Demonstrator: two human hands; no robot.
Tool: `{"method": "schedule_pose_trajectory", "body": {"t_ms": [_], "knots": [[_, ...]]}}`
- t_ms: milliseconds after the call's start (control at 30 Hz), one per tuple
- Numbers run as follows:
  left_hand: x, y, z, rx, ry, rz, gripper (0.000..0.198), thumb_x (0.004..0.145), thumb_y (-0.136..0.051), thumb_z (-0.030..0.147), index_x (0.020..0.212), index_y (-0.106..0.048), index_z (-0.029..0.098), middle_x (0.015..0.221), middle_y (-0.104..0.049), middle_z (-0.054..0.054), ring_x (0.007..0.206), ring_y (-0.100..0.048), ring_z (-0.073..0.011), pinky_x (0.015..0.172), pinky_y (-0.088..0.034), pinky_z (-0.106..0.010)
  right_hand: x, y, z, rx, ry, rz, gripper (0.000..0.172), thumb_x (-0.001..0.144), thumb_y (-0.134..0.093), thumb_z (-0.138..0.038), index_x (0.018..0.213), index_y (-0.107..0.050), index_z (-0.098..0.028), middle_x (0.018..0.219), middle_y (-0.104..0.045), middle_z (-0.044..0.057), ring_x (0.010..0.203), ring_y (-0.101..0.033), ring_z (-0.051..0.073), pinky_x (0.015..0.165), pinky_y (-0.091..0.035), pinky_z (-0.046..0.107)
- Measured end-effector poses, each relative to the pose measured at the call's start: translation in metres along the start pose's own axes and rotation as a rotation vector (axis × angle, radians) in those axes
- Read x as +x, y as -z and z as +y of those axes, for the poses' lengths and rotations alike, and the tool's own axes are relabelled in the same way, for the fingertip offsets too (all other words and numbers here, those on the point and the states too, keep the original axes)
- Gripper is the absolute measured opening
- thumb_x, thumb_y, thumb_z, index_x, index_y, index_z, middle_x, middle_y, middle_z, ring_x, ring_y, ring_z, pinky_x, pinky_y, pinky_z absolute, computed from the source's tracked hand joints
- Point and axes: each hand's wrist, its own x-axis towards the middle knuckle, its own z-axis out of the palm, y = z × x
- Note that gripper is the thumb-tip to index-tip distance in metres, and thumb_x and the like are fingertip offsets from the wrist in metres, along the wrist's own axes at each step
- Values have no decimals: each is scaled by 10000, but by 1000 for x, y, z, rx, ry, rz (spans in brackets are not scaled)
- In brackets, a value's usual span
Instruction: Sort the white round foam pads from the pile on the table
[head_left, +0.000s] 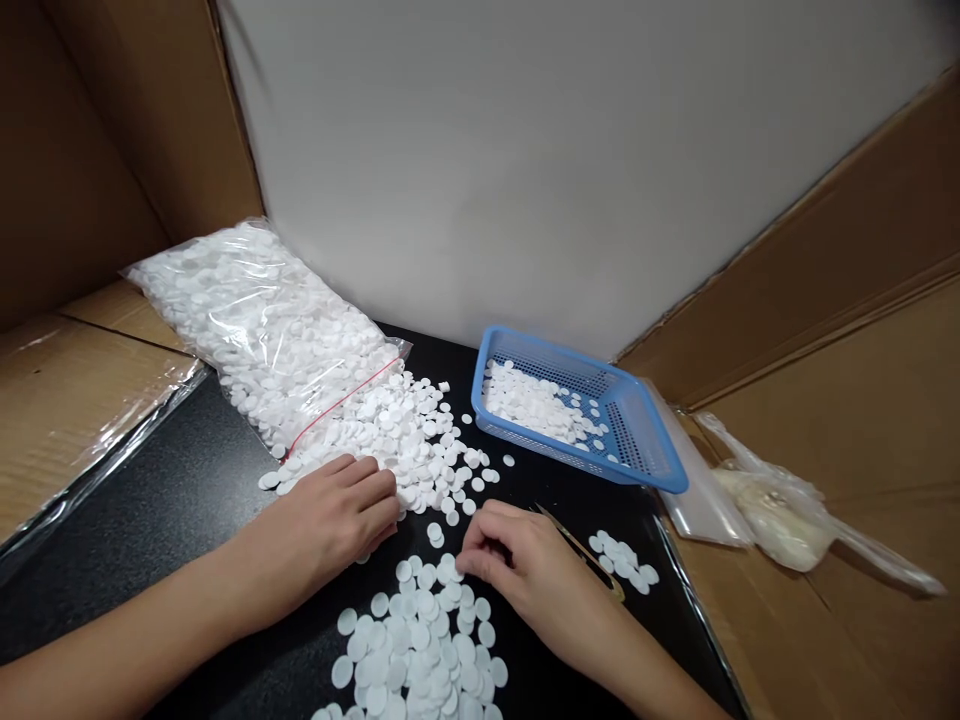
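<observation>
My left hand (pixel 341 515) rests with curled fingers at the near edge of a heap of small white discs (pixel 394 425); whatever its fingertips hold is hidden. The heap spills from the mouth of a clear zip bag (pixel 262 310) with a red seal line. My right hand (pixel 517 560) has thumb and forefinger bent close together at the upper edge of a nearer pile of flat white discs (pixel 424 645). I cannot make out anything between those fingertips. Beside this hand lie pointed tweezers (pixel 581 553), partly covered by it.
A blue perforated basket (pixel 637 470) holds many white discs, mostly on its left side. Right of the tweezers sits a small group of discs (pixel 624 562). Cardboard (pixel 847 440) borders the black tabletop (pixel 172 500). A knotted plastic bag (pixel 787 520) lies at right.
</observation>
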Motion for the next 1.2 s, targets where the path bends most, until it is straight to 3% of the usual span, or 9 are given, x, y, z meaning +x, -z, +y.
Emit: {"method": "schedule_pose_trajectory", "body": {"t_ms": [133,267,467,667,833,967,1100,1200], "knots": [[-1,0,12,-306,194,-60,167,987,-525,180,846,-609,209,870,-597,-11,818,-536,-184,706,-395,-285,6,-11,4,-45,189,134,207,927,-578,-33,906,-689,-206,892,-635,21,836,-629,178,737,-512,284],[-1,-1,18,-385,340,-103,194,965,-558,221,785,-630,211,838,-587,-16,856,-513,-209,713,-393,-300,10,-24,8,-142,300,152,255,915,-605,-31,1062,-714,-210,870,-614,38,839,-612,206,728,-537,314],[-2,11,11,-406,402,-51,217,960,-573,253,761,-651,215,827,-570,-13,855,-505,-214,708,-379,-303,10,-23,6,-126,213,134,179,886,-656,-30,852,-656,-206,850,-614,18,830,-605,192,720,-515,300],[-5,6,25,-465,300,-230,146,887,-699,167,767,-717,250,855,-609,2,892,-540,-214,810,-355,-331,11,-15,3,-101,120,89,153,873,-698,-84,862,-641,-225,867,-609,6,824,-607,189,697,-484,287],[-4,-14,28,-279,277,-80,143,879,-675,100,832,-657,234,856,-627,7,843,-520,-212,767,-299,-352,12,-19,-1,-51,52,70,193,842,-677,-49,780,-614,-221,812,-579,-15,788,-586,173,688,-449,279],[-3,-25,29,-172,290,7,146,861,-695,131,896,-591,228,890,-636,2,852,-505,-226,760,-293,-361,10,-20,-4,-119,94,122,228,802,-657,-7,750,-592,-219,797,-588,-28,771,-582,170,751,-420,314],[-2,-31,33,-159,319,28,183,814,-680,83,854,-573,226,885,-616,4,858,-483,-229,761,-284,-365,3,-5,-5,-170,137,-37,194,813,-727,-51,786,-675,-236,831,-628,-21,819,-601,186,777,-401,338],[0,-35,36,-179,341,35,177,783,-643,54,809,-580,218,856,-615,2,842,-476,-227,755,-271,-365,1,6,-5,-139,148,-129,135,900,-719,-156,834,-744,-271,862,-674,-15,846,-618,193,792,-399,352]]}}
